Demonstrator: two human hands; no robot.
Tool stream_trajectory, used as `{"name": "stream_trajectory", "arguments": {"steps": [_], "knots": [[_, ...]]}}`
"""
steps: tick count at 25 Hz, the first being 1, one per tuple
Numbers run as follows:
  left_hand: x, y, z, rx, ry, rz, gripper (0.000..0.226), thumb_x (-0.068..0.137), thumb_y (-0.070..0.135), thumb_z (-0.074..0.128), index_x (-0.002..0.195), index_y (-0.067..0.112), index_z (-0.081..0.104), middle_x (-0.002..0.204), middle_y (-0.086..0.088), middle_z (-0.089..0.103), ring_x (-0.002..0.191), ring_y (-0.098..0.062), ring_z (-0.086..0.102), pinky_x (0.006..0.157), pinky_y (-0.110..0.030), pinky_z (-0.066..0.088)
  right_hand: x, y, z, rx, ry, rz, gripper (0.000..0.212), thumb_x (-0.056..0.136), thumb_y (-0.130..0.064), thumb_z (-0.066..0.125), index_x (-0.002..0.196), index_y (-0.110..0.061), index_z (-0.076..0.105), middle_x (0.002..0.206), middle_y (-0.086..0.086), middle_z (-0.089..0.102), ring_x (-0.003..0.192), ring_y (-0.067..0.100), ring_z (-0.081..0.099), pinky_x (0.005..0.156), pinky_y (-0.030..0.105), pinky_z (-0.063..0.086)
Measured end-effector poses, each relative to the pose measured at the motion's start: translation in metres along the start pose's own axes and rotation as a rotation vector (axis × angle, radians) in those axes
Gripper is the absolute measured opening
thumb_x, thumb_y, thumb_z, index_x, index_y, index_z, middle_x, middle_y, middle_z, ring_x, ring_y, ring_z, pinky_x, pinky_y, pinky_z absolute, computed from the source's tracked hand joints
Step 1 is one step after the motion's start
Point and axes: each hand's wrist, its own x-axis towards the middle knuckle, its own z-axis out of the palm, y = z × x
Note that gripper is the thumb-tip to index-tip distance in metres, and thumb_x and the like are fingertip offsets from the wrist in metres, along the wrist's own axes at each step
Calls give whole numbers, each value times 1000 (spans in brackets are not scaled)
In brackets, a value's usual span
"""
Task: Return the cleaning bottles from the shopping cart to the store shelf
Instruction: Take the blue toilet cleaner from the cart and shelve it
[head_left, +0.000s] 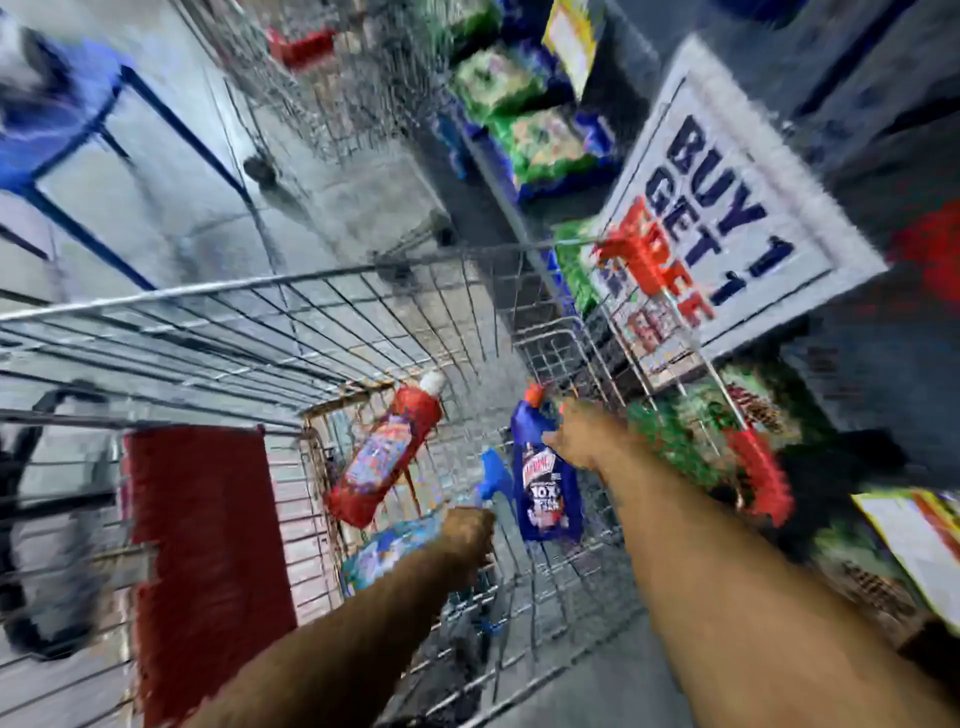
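The right hand grips the dark blue bottle near its neck; the left hand grips the light blue bottle inside the cart; the red bottle lies between and beyond them; a loose grip could drop one

Both hands down in the wire cart: right hand gripping blue bottle, left hand around spray bottle

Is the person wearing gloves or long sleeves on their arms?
No. Both forearms are bare up to the edge of the picture, with no sleeves showing. The left hand and right hand have no gloves. No watch, bracelet or ring shows, though the picture is blurry, so something small could be missed.
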Motion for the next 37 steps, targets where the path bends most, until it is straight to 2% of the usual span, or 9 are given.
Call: {"name": "stream_trajectory", "arguments": {"steps": [6,11,15,17,19,23,28,32,37], "knots": [[46,-30,48,-155,-145,-139,17,87,-3,48,74,5,55,44,0,54,35,-10,46,40,-20,37,51,4,50,201,-91,126,57,75,-50,64,116,-11,57,120,20,59,106,38,60,91,43,50],[27,-17,48,-349,-61,-105,6,92,4,49,91,5,55,66,-10,55,39,-10,46,36,-17,34,41,4,24,311,-68,86,54,69,-48,74,108,-13,60,111,13,66,96,30,62,86,38,51],[-28,15,25,-387,-62,59,23,89,0,54,111,-4,51,85,-17,60,57,-15,63,43,-19,50,-18,-15,-34,443,56,-31,51,74,-41,73,113,-14,55,114,11,64,86,21,57,77,29,43],[-66,34,8,-332,-78,185,22,88,2,58,108,-3,51,90,-18,65,74,-24,64,61,-27,53,-59,-26,-65,515,162,-88,50,75,-42,72,112,-15,53,115,10,64,88,22,59,76,30,45],[-108,52,-6,-291,-121,326,12,85,3,61,96,4,55,76,-7,72,71,-19,66,69,-30,50,-105,-35,-95,557,294,-134,52,76,-45,70,114,-17,52,114,6,65,94,25,62,81,36,49],[-195,78,-13,-141,-170,675,17,85,0,60,75,13,57,57,3,71,55,-6,66,57,-18,54,-196,-39,-150,680,519,-252,55,75,-46,70,118,-16,54,104,-4,60,97,20,60,82,32,47],[-271,71,14,48,-318,935,12,78,18,71,89,17,66,81,0,76,76,-14,68,69,-21,56,-306,-10,-172,744,756,-285,58,71,-43,75,118,-16,56,117,6,66,98,20,62,83,31,48],[-291,37,66,480,-478,1075,66,58,60,77,107,18,67,104,-2,76,95,-16,70,85,-30,57,-399,45,-119,715,927,-170,57,70,-41,77,118,-18,57,116,10,59,104,25,58,89,34,47],[-303,-35,167,1037,-515,1373,51,68,72,57,105,39,66,108,26,68,98,9,63,87,-19,51,-522,133,-8,731,1064,112,59,71,-41,75,121,-20,55,114,0,50,106,15,51,94,21,38]]}}
